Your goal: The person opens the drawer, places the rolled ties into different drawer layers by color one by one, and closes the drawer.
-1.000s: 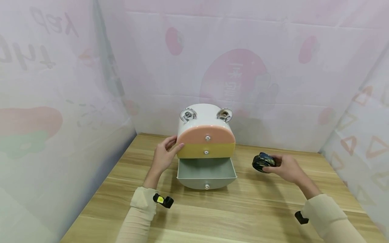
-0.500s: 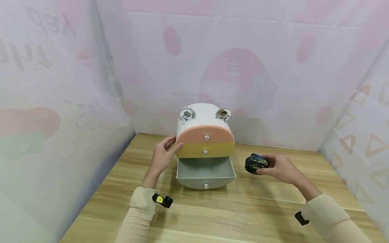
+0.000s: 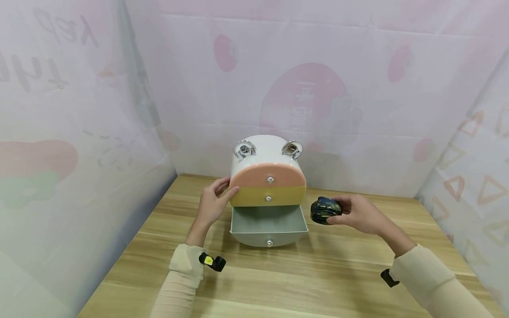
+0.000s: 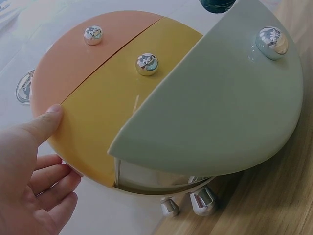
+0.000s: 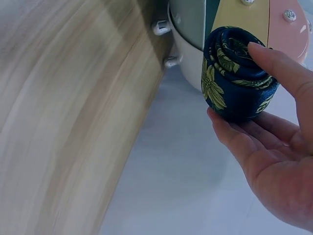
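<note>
- The right hand [image 3: 359, 215] pinches a rolled-up dark blue cloth with green leaves [image 3: 324, 210] between thumb and fingers. The roll is in the air, just to the right of the small round white plastic cabinet with three drawers [image 3: 267, 194] and not touching it.
- The left hand [image 3: 212, 204] rests on the left side of the cabinet. Its thumb [image 4: 46, 123] presses the edge where the pink top drawer [image 3: 268, 176] meets the yellow middle drawer [image 3: 268, 196]. The other fingers curl loosely round the side.
- The grey-green bottom drawer [image 3: 268, 227] is pulled out and looks empty.
- The roll is only held by its ends. I think it could come undone if the pinch gets loose.
- It could bump the drawer's right wall and fall on the light wooden table [image 3: 318, 282].
- The cabinet stands on little silver feet [image 4: 195, 203]. It might slide or tip if the left hand lets go while something pushes it.
- The open drawer sticks out far. A hard push down might tip the cabinet forward.
</note>
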